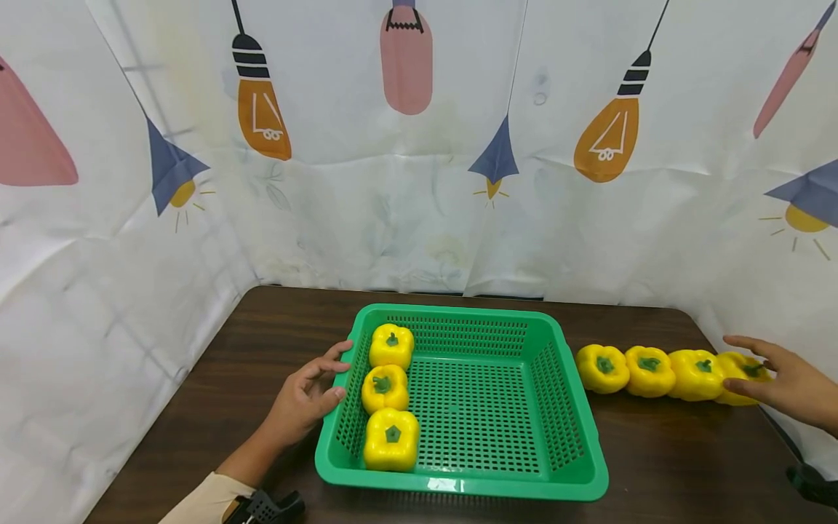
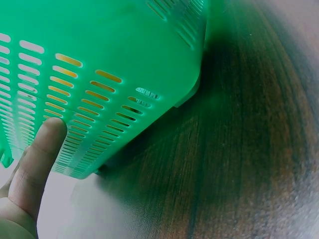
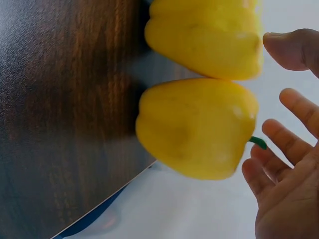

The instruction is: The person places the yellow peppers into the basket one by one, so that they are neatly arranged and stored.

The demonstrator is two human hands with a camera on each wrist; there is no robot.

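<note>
A green plastic basket (image 1: 497, 489) stands on the table, with three yellow bell peppers (image 1: 390, 439) in a column along its left side. My left hand (image 1: 302, 397) rests its fingers against the basket's left rim; in the left wrist view a fingertip (image 2: 52, 132) is near the slotted outer wall. To the right of the basket, several yellow bell peppers stand in a row. My right hand (image 1: 788, 378) hovers over the rightmost bell pepper (image 3: 199, 129), fingers spread around its stem end. The right wrist view shows the palm apart from the pepper, gripping nothing.
The dark wood-grain table (image 1: 262, 327) has its right edge close to the end of the pepper row. A white printed curtain (image 1: 393, 218) hangs behind and at both sides. A black strap device (image 1: 265, 507) is on the left wrist.
</note>
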